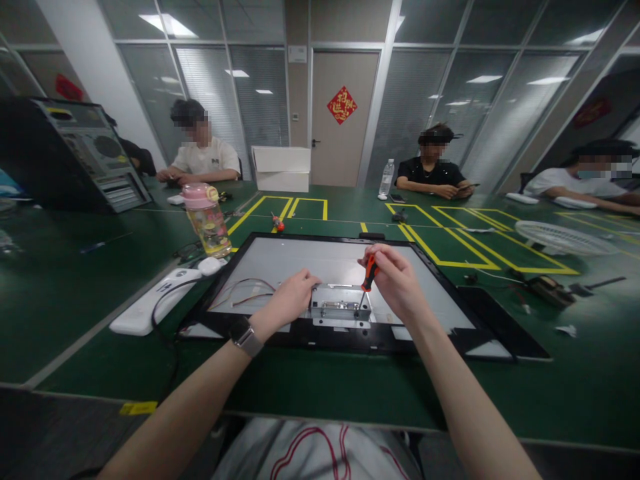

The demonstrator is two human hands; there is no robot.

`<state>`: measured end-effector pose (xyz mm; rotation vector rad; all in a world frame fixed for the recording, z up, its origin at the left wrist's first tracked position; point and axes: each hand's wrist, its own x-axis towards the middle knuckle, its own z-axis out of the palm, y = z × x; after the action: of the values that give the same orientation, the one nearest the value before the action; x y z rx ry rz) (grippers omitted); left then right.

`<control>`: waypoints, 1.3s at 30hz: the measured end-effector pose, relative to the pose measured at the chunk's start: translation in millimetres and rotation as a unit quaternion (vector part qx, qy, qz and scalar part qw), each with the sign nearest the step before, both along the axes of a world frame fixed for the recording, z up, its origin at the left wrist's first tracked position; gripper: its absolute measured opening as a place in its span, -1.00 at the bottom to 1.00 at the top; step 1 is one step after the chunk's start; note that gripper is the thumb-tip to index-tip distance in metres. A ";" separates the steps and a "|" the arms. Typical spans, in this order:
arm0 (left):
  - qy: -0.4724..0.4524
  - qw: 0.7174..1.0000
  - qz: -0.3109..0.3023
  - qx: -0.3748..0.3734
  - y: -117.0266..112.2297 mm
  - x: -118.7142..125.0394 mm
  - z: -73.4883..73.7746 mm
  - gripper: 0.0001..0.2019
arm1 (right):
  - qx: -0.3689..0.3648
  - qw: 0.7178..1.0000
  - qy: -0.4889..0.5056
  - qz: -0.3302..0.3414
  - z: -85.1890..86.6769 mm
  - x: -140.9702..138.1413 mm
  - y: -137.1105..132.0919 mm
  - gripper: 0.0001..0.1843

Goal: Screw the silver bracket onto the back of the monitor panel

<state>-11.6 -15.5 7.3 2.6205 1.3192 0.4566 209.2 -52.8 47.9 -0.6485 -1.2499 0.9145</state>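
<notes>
Wrapped around a red-and-black screwdriver (369, 273), my right hand (395, 277) holds it nearly upright. The tip points down at the right part of a silver metal bracket (340, 293); whether it sits in a screw I cannot tell. My left hand (295, 293), a watch (245, 335) on its wrist, grips the bracket's left end, the fingertips partly hidden behind it. The bracket rests near the close edge of a black-framed display panel (280, 257) lying flat. Thin wires (250, 298) lie on the panel left of my hand.
Left of the panel lie a white power bank (153, 307) and a black cable (156, 320); a pink-lidded bottle (206, 223) stands behind. A computer case (75, 153) is far left. To the right are a black slab (505, 327) and a white racket-like object (563, 238). Several people sit opposite.
</notes>
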 end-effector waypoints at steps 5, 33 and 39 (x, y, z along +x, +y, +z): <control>-0.001 1.000 -0.005 0.007 0.5 0.0 -0.1 -0.63 | -0.008 1.000 -0.025 -0.011 -0.8 0.2 -0.9 -0.75; -0.005 1.000 -0.004 0.002 1.4 0.5 -1.2 -0.62 | 0.061 0.982 -0.124 -0.126 -1.1 -3.4 -4.5 -0.84; -0.006 1.000 -0.002 0.006 0.9 -0.1 -1.8 -0.63 | 0.049 0.989 -0.091 -0.101 -3.8 -1.1 -3.8 -0.78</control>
<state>-11.7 -14.6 5.4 2.6245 1.3121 0.4804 208.1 -56.6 44.1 -0.7777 -1.3543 0.6325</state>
